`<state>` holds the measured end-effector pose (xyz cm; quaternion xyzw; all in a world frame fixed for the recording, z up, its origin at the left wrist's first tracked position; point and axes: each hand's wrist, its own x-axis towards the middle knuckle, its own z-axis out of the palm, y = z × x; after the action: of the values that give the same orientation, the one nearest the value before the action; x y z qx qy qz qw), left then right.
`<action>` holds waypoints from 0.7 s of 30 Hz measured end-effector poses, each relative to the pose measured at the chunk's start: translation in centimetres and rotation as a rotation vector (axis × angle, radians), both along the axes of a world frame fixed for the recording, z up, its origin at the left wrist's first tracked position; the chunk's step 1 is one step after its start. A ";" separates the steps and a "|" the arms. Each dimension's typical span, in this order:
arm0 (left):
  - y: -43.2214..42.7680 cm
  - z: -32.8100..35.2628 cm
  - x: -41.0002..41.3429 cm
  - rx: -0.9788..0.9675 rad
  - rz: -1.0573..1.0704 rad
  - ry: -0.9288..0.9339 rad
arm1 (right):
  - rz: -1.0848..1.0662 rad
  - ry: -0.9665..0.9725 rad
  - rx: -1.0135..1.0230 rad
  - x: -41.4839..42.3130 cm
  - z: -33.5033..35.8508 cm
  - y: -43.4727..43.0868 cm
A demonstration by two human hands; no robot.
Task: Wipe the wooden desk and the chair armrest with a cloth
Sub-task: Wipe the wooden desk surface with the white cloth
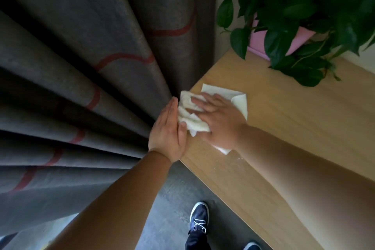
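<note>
As the white cloth (193, 114) bunches at the left edge of the wooden desk (284, 119), a person presses it flat with the right hand (220, 122), fingers spread and palm down — pinning the fabric rather than closing around it. Part of the cloth lies smooth beneath and beyond that hand, with 1 corner poking out near the wrist. The left hand (168, 134) stands edge-on against the desk's rim, fingers straight and together, thumb touching the crumpled end of the cloth; it grips nothing and appears to serve as a catching wall for swept debris. A few pale crumbs (236, 159) sit on the wood just beside the right forearm. Farther back, a leafy plant (300, 12) in a pink pot (300, 36) overhangs the desk's far side. Grey curtains (81, 67) with red lines hang just left of the desk, and 2 dark shoes (198, 217) show on the floor below. Judged from here, the risk is spillage — a fast push could send crumbs past the left palm onto the floor. No chair armrest is visible.
</note>
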<state>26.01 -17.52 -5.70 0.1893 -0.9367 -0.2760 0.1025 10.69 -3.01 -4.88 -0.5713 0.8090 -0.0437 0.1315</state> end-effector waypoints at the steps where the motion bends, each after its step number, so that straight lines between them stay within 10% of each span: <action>1: 0.3 0.2 0.3 0.004 0.001 -0.009 | 0.034 -0.018 0.000 1.3 0.1 1.0; 9: 8.0 0.7 6.4 -0.001 -0.160 -0.067 | 0.122 -0.312 -0.069 9.2 2.1 10.7; 12: 8.5 2.1 5.4 0.032 -0.100 -0.056 | -0.267 -0.531 -0.219 7.9 4.8 12.7; 16: 6.8 3.0 1.6 0.044 -0.082 -0.080 | -0.711 -0.304 -0.492 -0.1 6.7 16.8; 21: 6.5 1.0 -2.7 -0.109 -0.160 -0.195 | -0.706 -0.059 0.226 -7.4 2.8 20.1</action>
<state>23.35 -10.98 -4.74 0.1339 -0.9681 -0.2120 -0.0014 3.29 17.10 -2.11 -0.2375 0.9518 -0.0132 0.1937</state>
